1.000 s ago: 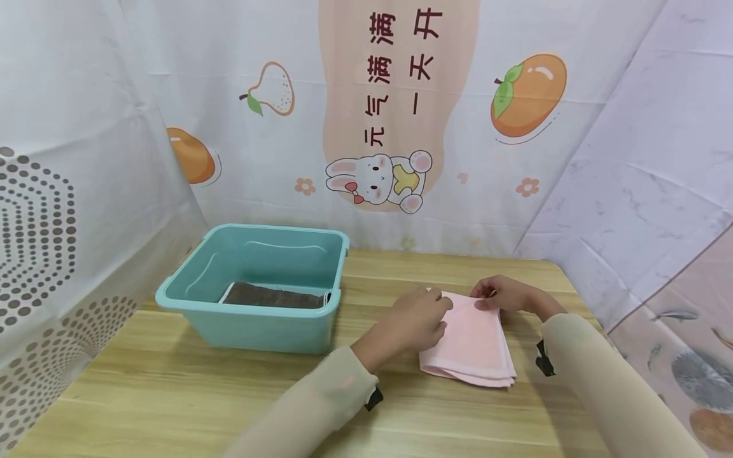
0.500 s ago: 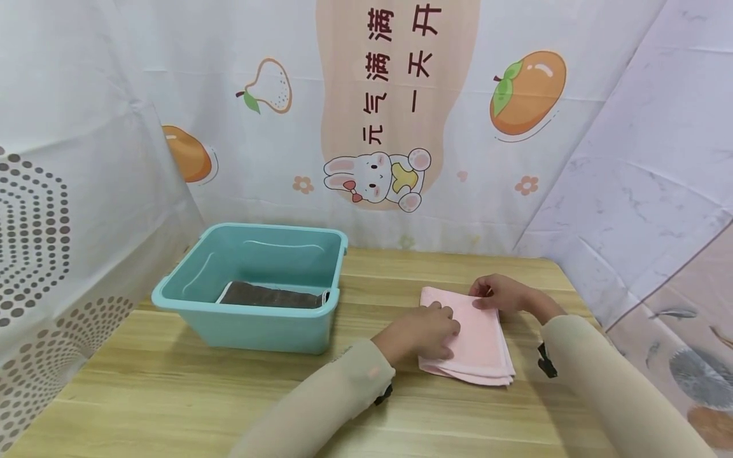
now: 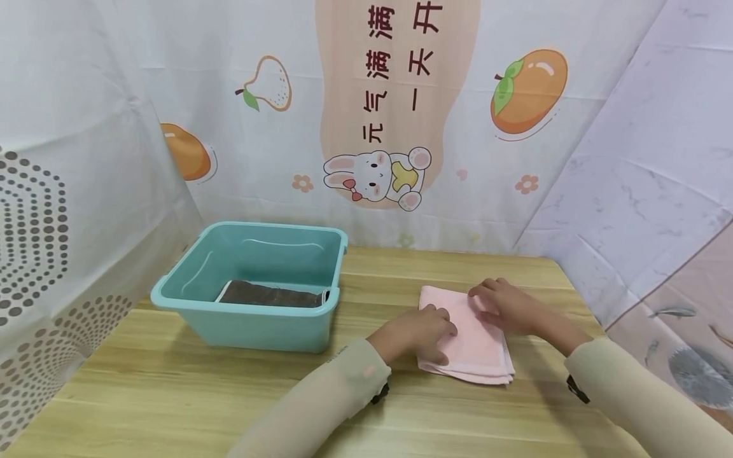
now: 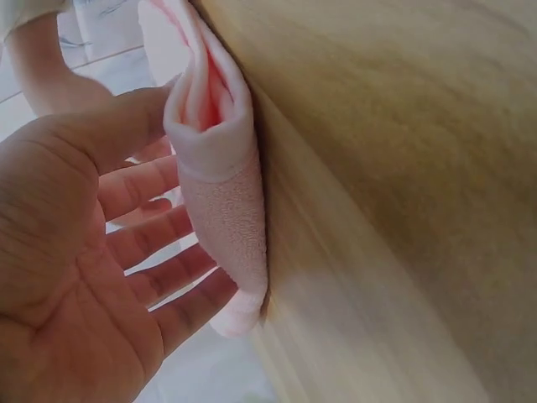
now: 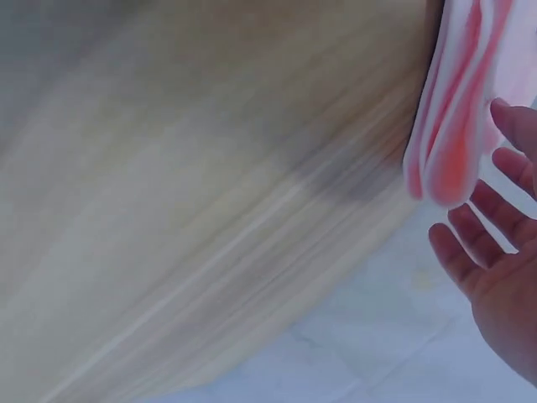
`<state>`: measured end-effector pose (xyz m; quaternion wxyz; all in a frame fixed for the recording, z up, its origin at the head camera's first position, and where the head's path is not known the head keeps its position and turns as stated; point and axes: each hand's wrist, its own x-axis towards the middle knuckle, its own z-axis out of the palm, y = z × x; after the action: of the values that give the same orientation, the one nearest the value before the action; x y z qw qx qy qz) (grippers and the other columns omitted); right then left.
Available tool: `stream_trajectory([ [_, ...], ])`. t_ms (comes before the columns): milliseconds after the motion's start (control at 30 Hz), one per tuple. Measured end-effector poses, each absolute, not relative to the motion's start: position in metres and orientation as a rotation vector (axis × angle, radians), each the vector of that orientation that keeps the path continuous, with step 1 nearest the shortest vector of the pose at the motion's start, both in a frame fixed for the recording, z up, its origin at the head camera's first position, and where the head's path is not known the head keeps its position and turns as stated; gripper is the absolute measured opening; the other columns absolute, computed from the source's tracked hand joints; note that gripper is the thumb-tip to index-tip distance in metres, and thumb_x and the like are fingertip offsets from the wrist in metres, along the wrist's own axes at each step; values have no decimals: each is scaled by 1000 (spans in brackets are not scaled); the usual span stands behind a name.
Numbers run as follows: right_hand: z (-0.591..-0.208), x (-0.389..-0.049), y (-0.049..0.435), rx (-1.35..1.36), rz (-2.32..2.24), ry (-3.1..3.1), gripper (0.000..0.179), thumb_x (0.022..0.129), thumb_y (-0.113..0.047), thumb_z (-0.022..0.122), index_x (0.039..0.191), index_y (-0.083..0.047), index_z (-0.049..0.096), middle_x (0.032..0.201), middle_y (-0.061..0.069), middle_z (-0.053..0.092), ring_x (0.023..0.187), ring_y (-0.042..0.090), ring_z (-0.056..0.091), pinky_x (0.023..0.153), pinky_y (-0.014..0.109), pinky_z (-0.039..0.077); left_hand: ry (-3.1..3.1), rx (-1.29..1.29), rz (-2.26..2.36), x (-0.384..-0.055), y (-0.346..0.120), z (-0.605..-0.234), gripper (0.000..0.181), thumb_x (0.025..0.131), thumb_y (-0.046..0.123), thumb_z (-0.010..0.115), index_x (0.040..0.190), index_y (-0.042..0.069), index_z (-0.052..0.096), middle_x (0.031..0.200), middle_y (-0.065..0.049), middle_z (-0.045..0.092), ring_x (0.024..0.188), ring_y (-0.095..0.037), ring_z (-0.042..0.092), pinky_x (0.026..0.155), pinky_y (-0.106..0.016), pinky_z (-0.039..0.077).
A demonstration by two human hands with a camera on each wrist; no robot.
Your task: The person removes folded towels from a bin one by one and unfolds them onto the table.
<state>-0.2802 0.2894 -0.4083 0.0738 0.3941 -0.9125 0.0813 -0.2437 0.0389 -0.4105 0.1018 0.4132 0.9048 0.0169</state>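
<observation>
A pink towel point(image 3: 474, 343), folded into several layers, lies flat on the right part of the wooden table. My left hand point(image 3: 417, 331) rests on its left side with fingers spread over the top. In the left wrist view the fingertips touch the thick folded edge of the towel point(image 4: 222, 210), and nothing is pinched. On the opposite side my right hand point(image 3: 511, 308) is over the far right edge, fingers loosely bent. The right wrist view has that hand point(image 5: 513, 294) with fingers apart beside the layered edge; whether they touch it is unclear.
A light blue plastic basin point(image 3: 258, 327) stands at the left of the table point(image 3: 189, 401). Inside it lies a dark brown folded cloth point(image 3: 269, 295) with a white edge. Printed curtains point(image 3: 240, 152) hang behind and along both sides.
My left hand has slid from the towel's left edge onto its top. My right hand has shifted slightly, its fingers loosening from a pinch at the far right edge. The towel stays put.
</observation>
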Motion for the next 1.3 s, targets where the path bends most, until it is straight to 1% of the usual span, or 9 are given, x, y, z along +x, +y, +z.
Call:
stream_trajectory([
  [67, -410, -273, 290, 1238, 250, -2686, 33, 85, -8, 81, 116, -6, 68, 111, 10, 65, 98, 29, 59, 83, 48, 52, 2659, 1223, 53, -244, 39, -410, 52, 89, 45, 78, 136, 28, 65, 133, 7, 56, 113, -12, 50, 90, -25, 48],
  [167, -413, -264, 292, 1299, 244, -2622, 32, 82, -8, 83, 111, -8, 70, 107, 5, 65, 95, 24, 59, 81, 44, 52, 2652, 1221, 72, -245, 40, -410, 52, 89, 44, 79, 136, 26, 65, 133, 6, 56, 114, -13, 50, 90, -25, 48],
  [300, -413, -257, 298, 1305, 220, -2647, 28, 84, -11, 82, 109, -10, 70, 104, 3, 64, 93, 23, 57, 77, 41, 51, 2653, 1236, 87, -246, 43, -411, 53, 88, 43, 80, 135, 25, 66, 132, 5, 57, 113, -13, 50, 91, -24, 48],
  [467, -414, -254, 309, 1229, 224, -2754, 24, 88, -15, 79, 110, -10, 70, 108, 4, 65, 98, 26, 58, 82, 46, 52, 2650, 1287, 81, -249, 52, -414, 53, 88, 43, 79, 135, 23, 66, 130, 5, 58, 111, -13, 51, 95, -23, 45],
  [600, -416, -255, 320, 1190, 247, -2804, 25, 89, -17, 78, 111, -11, 69, 110, 5, 66, 101, 29, 60, 85, 50, 52, 2662, 1298, 63, -248, 63, -415, 53, 89, 44, 79, 135, 23, 65, 128, 6, 58, 108, -12, 51, 93, -22, 45],
  [800, -419, -258, 337, 1146, 283, -2820, 25, 87, -17, 80, 110, -12, 70, 111, 3, 67, 105, 31, 63, 89, 52, 52, 2698, 1262, 8, -245, 82, -413, 51, 89, 47, 78, 134, 27, 66, 124, 8, 58, 108, -11, 51, 92, -23, 47],
  [967, -418, -257, 346, 1151, 292, -2797, 27, 85, -16, 81, 109, -12, 71, 111, 2, 68, 105, 29, 64, 88, 52, 53, 2717, 1217, -23, -242, 94, -414, 52, 89, 51, 76, 135, 30, 64, 125, 9, 57, 110, -10, 51, 92, -25, 48],
  [1133, -419, -260, 350, 1163, 429, -2737, 25, 84, -7, 81, 107, -7, 71, 105, 2, 70, 96, 24, 65, 82, 47, 55, 2727, 1200, -17, -242, 96, -416, 53, 89, 52, 77, 135, 30, 64, 125, 9, 57, 109, -10, 51, 92, -25, 48],
  [1300, -419, -268, 358, 947, 763, -2754, 21, 90, 4, 71, 111, 2, 70, 102, 8, 71, 91, 23, 67, 77, 38, 58, 2723, 1199, 25, -242, 94, -417, 51, 89, 50, 77, 134, 30, 65, 125, 10, 56, 109, -10, 50, 90, -24, 47],
])
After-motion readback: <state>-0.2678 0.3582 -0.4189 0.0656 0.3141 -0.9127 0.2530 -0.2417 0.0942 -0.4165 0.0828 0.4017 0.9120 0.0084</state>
